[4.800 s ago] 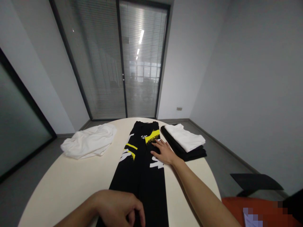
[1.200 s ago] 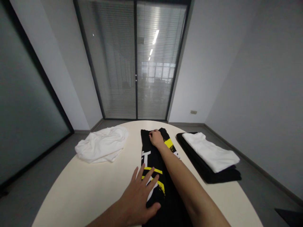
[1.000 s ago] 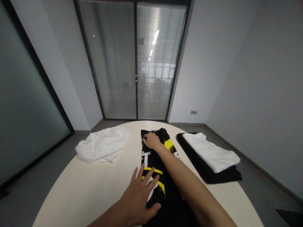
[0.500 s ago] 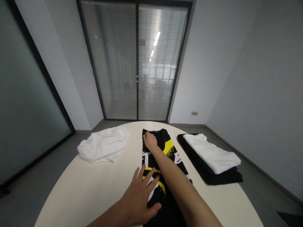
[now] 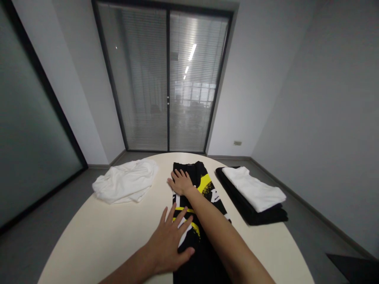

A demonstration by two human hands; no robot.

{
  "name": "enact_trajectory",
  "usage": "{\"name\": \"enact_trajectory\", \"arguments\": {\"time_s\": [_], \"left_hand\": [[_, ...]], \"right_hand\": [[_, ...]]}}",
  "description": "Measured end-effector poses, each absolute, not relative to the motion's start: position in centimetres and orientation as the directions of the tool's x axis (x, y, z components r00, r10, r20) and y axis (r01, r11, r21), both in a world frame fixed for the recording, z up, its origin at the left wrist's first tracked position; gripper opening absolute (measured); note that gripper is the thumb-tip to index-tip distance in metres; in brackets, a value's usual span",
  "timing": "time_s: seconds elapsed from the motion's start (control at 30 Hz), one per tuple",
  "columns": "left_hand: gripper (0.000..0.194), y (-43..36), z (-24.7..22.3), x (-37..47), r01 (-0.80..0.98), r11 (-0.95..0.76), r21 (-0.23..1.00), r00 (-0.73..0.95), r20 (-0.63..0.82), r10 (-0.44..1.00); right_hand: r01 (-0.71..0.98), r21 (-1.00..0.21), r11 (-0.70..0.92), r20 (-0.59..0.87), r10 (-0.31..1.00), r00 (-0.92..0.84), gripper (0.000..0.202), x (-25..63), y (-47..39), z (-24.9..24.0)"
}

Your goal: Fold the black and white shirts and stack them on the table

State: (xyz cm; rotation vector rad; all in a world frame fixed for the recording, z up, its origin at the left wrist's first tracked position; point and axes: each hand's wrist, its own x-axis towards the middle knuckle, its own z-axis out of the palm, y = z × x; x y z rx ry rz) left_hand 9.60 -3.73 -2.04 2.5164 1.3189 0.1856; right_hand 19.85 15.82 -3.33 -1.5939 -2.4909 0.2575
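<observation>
Dim overall, muted and greyish. Brightest at light strips [image 5: 191, 55] in glass door [image 5: 142, 90], seen through or reflected, cannot tell which; hazy glare just above, tiny bright speck on left pane. Soft, even light across tabletop [image 5: 118, 228]; gentle shading in folds of white cloth [image 5: 126, 181]. Darker on left hand [image 5: 170, 240] than on right hand [image 5: 181, 182]. Nearly lost in blackness along near part of black garment [image 5: 199, 258]. Blurred beyond blinds. Wide-angle stretch toward edges, with leaning walls [image 5: 319, 118].
</observation>
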Motion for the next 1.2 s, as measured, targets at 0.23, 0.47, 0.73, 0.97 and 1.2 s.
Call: {"name": "enact_trajectory", "arguments": {"time_s": [0.23,0.47,0.73,0.97,1.2], "left_hand": [[0.079,-3.6,-1.9,9.6,0.788,-0.535,0.303,0.571,-0.034,0.821],[0.078,-3.5,-1.3,9.3,0.781,-0.567,0.262,0.595,-0.034,0.803],[0.078,-3.8,-1.6,9.6,0.779,-0.574,0.253,0.594,-0.006,0.804],[0.076,-3.5,-1.7,9.4,0.785,-0.564,0.255,0.586,-0.014,0.810],[0.076,-2.9,-1.5,8.9,0.791,-0.561,0.244,0.583,-0.021,0.812]], "right_hand": [[0.864,-0.290,0.411,0.021,0.906,-0.424,0.058,22.1,15.0,-2.6],[0.936,-0.259,0.238,0.218,0.959,-0.184,0.043,28.1,15.6,-0.6],[0.970,-0.211,0.123,0.231,0.970,-0.073,0.037,30.5,16.1,-1.9],[0.961,-0.267,0.073,0.219,0.976,-0.014,0.030,29.6,17.4,-2.5],[0.928,-0.292,0.232,0.193,0.964,-0.181,0.036,29.7,16.8,-2.9]]}}
